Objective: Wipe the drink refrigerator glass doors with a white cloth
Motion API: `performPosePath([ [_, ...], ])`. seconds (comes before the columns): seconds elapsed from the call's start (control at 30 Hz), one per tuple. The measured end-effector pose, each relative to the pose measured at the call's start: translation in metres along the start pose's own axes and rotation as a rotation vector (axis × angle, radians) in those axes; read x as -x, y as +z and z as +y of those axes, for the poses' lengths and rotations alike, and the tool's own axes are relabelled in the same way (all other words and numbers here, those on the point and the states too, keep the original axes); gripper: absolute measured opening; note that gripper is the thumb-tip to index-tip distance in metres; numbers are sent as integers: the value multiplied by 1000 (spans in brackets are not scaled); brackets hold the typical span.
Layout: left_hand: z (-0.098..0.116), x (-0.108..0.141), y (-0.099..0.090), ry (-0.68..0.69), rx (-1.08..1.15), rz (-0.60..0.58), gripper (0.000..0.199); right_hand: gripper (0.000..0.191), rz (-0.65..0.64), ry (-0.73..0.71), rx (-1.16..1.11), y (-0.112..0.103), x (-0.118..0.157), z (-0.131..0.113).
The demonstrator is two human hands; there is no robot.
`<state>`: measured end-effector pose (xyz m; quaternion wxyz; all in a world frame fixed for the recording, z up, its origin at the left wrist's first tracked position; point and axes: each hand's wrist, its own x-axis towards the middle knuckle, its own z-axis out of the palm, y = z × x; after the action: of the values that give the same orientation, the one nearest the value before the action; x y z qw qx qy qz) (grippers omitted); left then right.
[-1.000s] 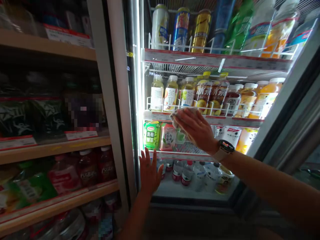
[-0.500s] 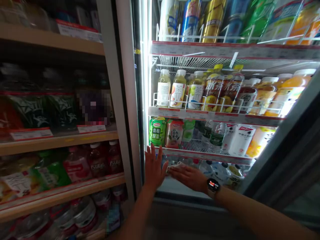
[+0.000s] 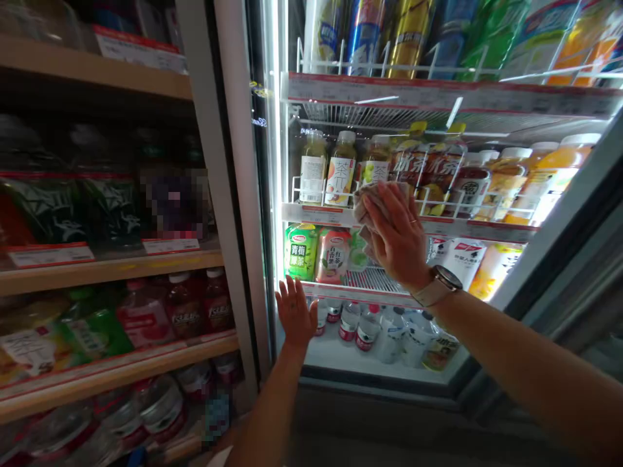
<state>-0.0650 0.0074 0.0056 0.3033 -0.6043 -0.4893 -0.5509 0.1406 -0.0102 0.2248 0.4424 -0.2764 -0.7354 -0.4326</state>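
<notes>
My right hand (image 3: 400,237), with a watch (image 3: 445,279) on its wrist, presses a crumpled greyish cloth (image 3: 377,201) flat against the glass door of a lit drinks fridge. Behind the cloth are the middle-shelf bottles, some of them partly hidden. Lower and to the left, my left hand (image 3: 296,314) lies with fingers spread on the glass, just below a green drink carton (image 3: 300,251) and a red one (image 3: 333,256) inside. It holds nothing.
A wooden shelf unit (image 3: 121,263) with bottled drinks stands left of the fridge, past a pale upright post (image 3: 238,162). Cans (image 3: 411,35) line the upper fridge shelf. Water bottles (image 3: 368,327) stand at the bottom. A dark door frame (image 3: 491,337) slants along the right.
My right hand has moved the cloth up and to the right, from beside my left hand to the middle shelf's height. My left hand stays in nearly the same place.
</notes>
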Motion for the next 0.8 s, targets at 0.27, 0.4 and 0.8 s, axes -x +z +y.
performPosePath([
  [0.27, 0, -4, -12, 57, -68, 8, 68, 58, -219, -197, -121, 29, 89, -62],
  [0.4, 5, -15, -41, 46, -47, -109, 68, 58, -273, -343, -235, 30, 141, -77],
  [0.8, 72, -94, -10, 257, -72, -56, 65, 68, 110, 143, -132, -11, 81, 16],
])
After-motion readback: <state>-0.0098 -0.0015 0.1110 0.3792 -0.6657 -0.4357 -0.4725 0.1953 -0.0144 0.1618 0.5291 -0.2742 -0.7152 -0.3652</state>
